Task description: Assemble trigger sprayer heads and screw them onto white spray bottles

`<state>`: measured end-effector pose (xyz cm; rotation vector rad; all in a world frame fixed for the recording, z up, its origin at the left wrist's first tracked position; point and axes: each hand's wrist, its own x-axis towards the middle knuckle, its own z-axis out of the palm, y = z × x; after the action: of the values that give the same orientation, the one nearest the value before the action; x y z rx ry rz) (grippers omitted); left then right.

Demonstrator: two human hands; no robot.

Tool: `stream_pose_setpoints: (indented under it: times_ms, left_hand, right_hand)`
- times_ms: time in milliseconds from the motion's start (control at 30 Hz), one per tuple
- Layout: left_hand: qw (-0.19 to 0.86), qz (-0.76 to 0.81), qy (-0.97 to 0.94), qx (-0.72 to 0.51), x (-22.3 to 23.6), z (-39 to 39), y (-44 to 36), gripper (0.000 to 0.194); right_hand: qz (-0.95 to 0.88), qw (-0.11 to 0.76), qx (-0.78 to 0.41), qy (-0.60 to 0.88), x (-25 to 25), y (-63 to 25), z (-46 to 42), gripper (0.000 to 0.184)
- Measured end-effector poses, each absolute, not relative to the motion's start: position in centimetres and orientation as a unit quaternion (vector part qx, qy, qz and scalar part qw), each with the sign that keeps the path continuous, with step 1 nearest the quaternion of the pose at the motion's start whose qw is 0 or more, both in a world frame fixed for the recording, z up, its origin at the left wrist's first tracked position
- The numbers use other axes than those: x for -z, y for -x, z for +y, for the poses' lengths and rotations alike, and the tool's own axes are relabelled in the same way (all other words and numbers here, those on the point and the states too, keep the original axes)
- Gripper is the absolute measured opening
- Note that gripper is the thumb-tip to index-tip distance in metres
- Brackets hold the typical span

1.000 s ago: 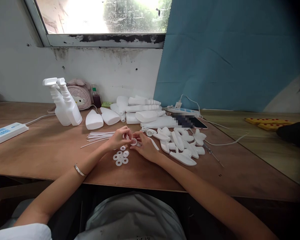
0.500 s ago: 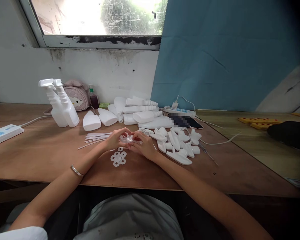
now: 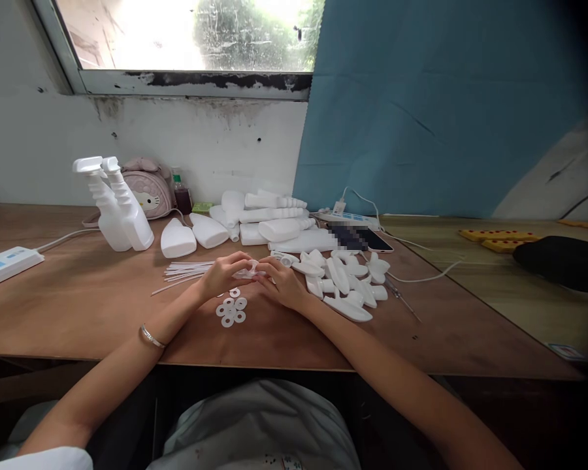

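Though it's part-hidden, the piece point(image 3: 247, 271) looks white.

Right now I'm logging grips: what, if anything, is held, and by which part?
The left hand and right hand hold a small, translucent white, plastic-looking piece by its opposite sides; exact contact spots are hidden.

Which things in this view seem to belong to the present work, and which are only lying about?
Probably belong:
whitish piece between left hand and right hand
white rings
thin white sticks
pile of white parts
white bottles

Probably lying about:
phone
pink bag
green-capped bottle
power strips
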<state>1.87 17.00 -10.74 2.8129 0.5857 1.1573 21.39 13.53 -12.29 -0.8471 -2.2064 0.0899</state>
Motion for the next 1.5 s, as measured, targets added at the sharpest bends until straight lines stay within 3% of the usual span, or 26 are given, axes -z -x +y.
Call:
stream_pose_setpoints:
  times_ms: [400, 900, 1100, 1300, 1500]
  left_hand:
    - [-0.056, 0.108, -0.889, -0.441, 10.8, 16.9, -2.1, 0.017]
    - [-0.086, 0.108, -0.889, -0.436, 11.2, 16.9, -2.4, 0.014]
    - [-0.041, 0.155, -0.877, -0.453, 11.0, 16.7, -2.3, 0.027]
    - [-0.022, 0.149, -0.890, -0.431, 11.2, 17.0, -2.3, 0.025]
    - [-0.044, 0.171, -0.897, -0.406, 11.4, 17.0, -2.6, 0.023]
  right_hand:
    - [-0.859, 0.450, 0.004, 0.244, 12.4, -21.3, 14.2, 0.011]
    - [-0.859, 0.452, 0.005, 0.241, 12.5, -21.5, 14.4, 0.009]
    - [-0.826, 0.484, -0.029, 0.288, 12.6, -21.4, 14.3, 0.054]
    - [-0.836, 0.463, -0.017, 0.294, 12.6, -21.0, 14.3, 0.034]
    - [-0.835, 0.461, -0.014, 0.301, 13.2, -21.6, 14.7, 0.039]
